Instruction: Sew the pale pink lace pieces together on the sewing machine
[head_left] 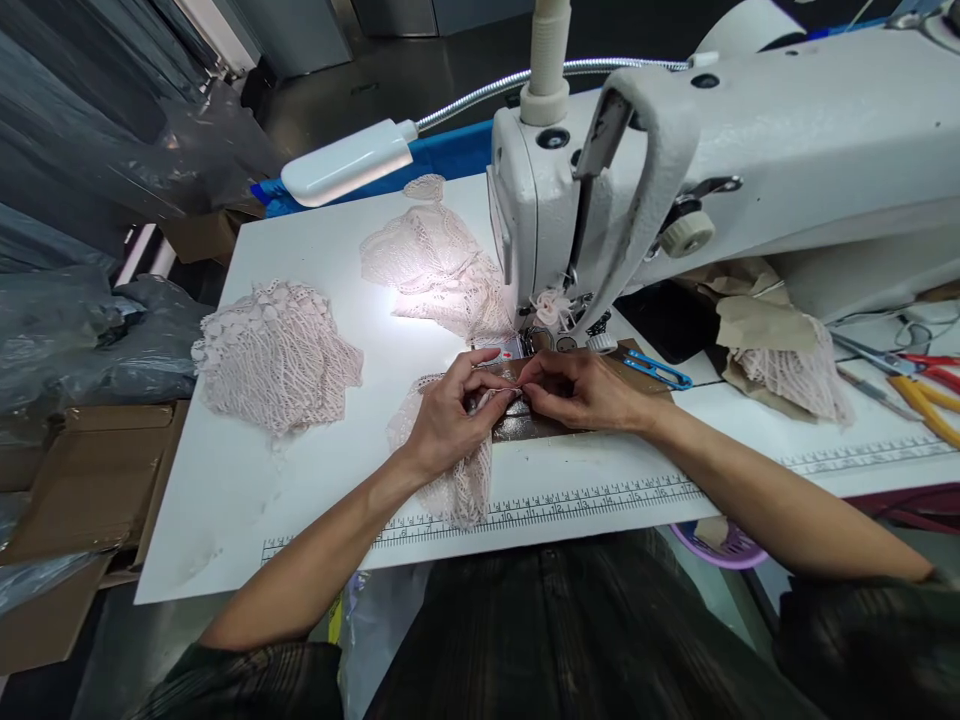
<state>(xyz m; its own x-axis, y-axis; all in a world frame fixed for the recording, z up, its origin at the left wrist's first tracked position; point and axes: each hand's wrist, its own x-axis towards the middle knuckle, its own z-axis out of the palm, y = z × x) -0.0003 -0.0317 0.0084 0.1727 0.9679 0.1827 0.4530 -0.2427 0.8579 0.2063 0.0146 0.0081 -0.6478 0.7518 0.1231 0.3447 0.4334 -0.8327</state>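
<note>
Both hands meet in front of the needle area of a white sewing machine (517,190). My left hand (461,405) is closed, thumb and fingers pinching the edge of a pale pink lace piece (469,490) that hangs down over the table's printed ruler. My right hand (574,390) pinches the same edge from the right, its fingertips almost touching the left ones. What exactly lies between the fingertips is too small to make out. Behind the hands, more pale lace (442,260) lies spread beside the machine head under the lamp light.
A stack of lace pieces (277,355) lies on the left of the white table (225,510). A lamp (349,160) hangs over the back edge. To the right are blue thread snips (656,370), a dark phone-like slab (667,318) and scissors with orange handles (926,405). Cardboard boxes (90,480) stand at left.
</note>
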